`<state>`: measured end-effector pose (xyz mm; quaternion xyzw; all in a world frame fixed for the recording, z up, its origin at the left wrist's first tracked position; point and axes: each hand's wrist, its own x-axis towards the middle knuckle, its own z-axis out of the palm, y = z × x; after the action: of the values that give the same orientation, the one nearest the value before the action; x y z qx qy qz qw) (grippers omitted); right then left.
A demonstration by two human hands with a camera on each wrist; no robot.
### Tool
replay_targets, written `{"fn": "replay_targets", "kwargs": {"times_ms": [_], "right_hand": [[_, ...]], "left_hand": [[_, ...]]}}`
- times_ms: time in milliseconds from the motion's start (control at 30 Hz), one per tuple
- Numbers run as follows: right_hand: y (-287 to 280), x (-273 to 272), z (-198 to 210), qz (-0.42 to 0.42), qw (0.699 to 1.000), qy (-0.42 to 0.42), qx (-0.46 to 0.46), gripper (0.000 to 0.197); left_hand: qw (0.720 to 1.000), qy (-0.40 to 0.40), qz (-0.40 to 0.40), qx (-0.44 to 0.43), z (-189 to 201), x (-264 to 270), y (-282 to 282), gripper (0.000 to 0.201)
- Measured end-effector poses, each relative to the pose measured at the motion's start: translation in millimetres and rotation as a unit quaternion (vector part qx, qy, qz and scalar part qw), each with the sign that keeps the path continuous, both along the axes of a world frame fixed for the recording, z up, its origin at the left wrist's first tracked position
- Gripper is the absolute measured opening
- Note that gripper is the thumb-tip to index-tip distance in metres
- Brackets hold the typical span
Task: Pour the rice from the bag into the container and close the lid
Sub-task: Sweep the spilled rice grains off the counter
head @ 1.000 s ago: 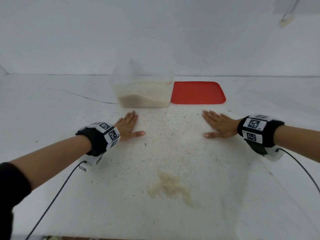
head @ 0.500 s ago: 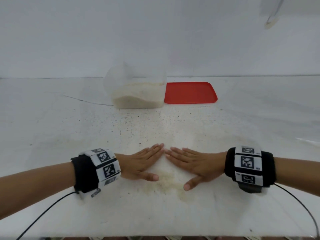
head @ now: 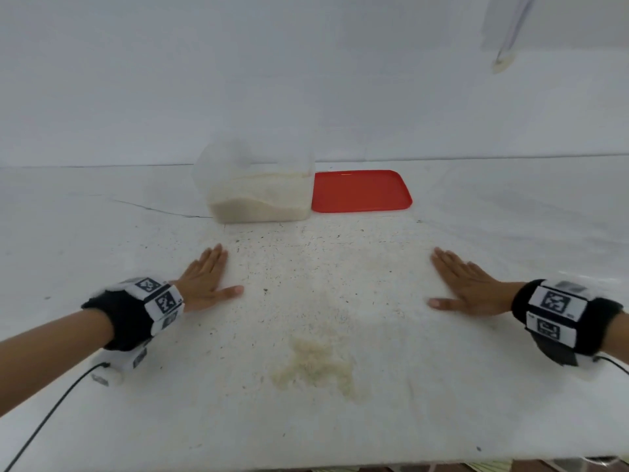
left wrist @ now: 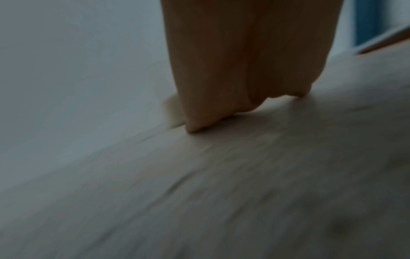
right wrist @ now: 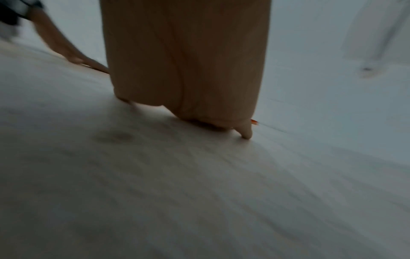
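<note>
A clear plastic container partly filled with rice stands uncovered at the back of the white table. Its red lid lies flat just to its right. Spilled rice is scattered over the table, with a small heap near the front. My left hand lies flat on the table, palm down and fingers straight, left of the scattered grains. My right hand lies flat the same way on the right. Both wrist views are blurred and show straight fingers on the surface. No bag is in view.
A thin crack line runs across the table left of the container. Cables trail from both wrist bands toward the front edge. A white wall stands behind the table.
Half a second ago both hands met fingertip to fingertip by the heap near the front; now they have slid apart and away from me, back to the sides.
</note>
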<state>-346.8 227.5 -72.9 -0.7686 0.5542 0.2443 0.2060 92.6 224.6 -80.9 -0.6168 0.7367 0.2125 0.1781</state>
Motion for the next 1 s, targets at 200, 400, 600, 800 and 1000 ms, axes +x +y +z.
{"fn": "replay_targets", "kwargs": {"times_ms": [200,400,600,800,1000], "right_hand": [[19.9,61.6,-4.5,0.138,0.987,-0.059,0.054,0.124],[-27.5,63.2,15.3,0.06,0.993,-0.092,0.033,0.128],[-93.7,31.2,-2.6,-0.112,0.993,0.006,-0.044,0.093],[-113.9,75.6,-8.8,-0.078,0.995,-0.001,-0.068,0.099],[-120.1,121.6,-11.4,0.077,0.995,-0.04,-0.039,0.133]], "left_hand": [[0.982,0.061,-0.176,0.043,-3.5,-62.7,21.7,0.12],[0.968,0.169,-0.153,0.108,16.9,-70.5,24.2,0.076],[0.989,0.136,-0.056,0.027,23.2,-23.1,6.9,0.103],[0.987,0.134,0.052,-0.073,16.3,21.2,-2.3,0.06],[0.989,0.047,0.1,-0.1,3.0,49.6,-31.0,0.067]]}}
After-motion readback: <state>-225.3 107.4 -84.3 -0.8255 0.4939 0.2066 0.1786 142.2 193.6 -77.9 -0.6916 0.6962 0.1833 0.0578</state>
